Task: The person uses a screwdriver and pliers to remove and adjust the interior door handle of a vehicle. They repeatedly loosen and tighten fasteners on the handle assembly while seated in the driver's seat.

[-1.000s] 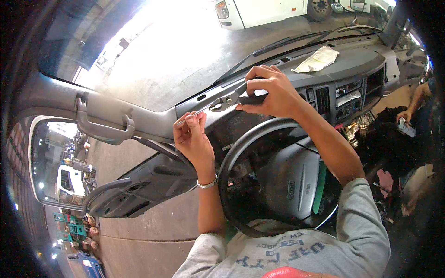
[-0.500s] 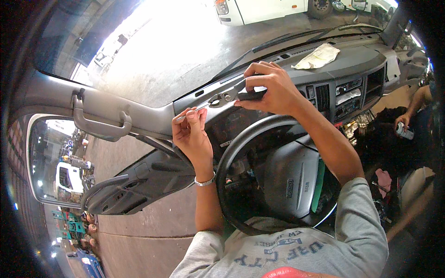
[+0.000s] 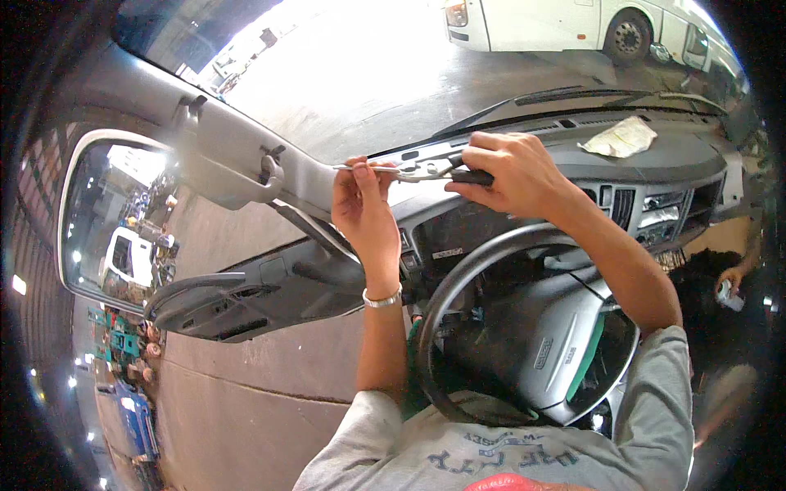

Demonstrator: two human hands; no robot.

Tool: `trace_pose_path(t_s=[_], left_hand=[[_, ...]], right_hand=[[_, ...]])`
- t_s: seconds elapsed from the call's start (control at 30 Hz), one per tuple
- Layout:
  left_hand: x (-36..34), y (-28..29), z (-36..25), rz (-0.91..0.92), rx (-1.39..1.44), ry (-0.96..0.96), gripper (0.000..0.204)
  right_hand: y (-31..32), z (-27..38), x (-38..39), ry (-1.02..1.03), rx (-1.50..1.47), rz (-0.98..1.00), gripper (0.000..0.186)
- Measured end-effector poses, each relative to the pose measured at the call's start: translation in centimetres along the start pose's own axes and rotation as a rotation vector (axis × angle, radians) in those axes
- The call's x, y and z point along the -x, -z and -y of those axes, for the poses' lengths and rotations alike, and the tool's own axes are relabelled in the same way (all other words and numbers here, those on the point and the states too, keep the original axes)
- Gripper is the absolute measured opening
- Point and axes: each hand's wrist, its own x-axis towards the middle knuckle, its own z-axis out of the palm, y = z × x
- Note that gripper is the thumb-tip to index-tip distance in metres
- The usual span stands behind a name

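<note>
Okay, grip first: the left hand [image 3: 366, 196] pinches a thin metal rod [image 3: 384, 169] between thumb and fingers, wrist coming up from below. The right hand [image 3: 520, 173] is wrapped round the dark handles of a pair of pliers [image 3: 431, 168], thumb under, fingers over. Neither hand is free.

Key relation: the rod's right end lies at the nose of the pliers, directly left of the right-hand grip. Jaws face left, toward the left fingertips; whether they bite on the rod or only sit against it, cannot tell, too small. Left hand is nearer to the rod, with its fingers right on it; right hand reaches it only by way of the tool.

Direction: rod's long axis runs nearly level, left to right, one end poking out left past the left thumb, other end pointing at the pliers. Pliers' long axis is roughly in line with it, handles to the right, nose to the left.

Location: both things are up in the air above the steering wheel [image 3: 429, 344], seen against the left end of the dashboard [image 3: 696, 155], just below the windscreen.

Further out: a pale crumpled sheet [image 3: 620, 137] on the dash top, right of the right hand; an open door [image 3: 246, 295] at lower left; a white vehicle [image 3: 540, 26] beyond the glass.
</note>
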Motion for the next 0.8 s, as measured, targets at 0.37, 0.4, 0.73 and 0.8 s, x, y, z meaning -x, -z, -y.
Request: trace_pose_path(t_s=[0.37, 0.4, 0.73, 0.8], left_hand=[[-10.1, 7.9, 3.6, -0.101, 0.087, 0.043, 0.026], [-11.0, 9.8, 4.5, -0.028, 0.097, 0.026, 0.03], [-12.0, 9.5, 5.7, -0.185, -0.017, -0.01, 0.036], [-11.3, 9.2, 5.5, -0.163, -0.11, -0.034, 0.036]], right_hand=[[-9.3, -4.1, -11.5, 0.035, -0.062, 0.095, 0.045], [-10.2, -4.4, -12.2, 0.047, -0.069, 0.113, 0.045], [-13.5, -5.8, -14.4, 0.096, -0.088, 0.043, 0.043], [-14.0, -5.7, -14.3, 0.082, -0.113, 0.045, 0.042]])
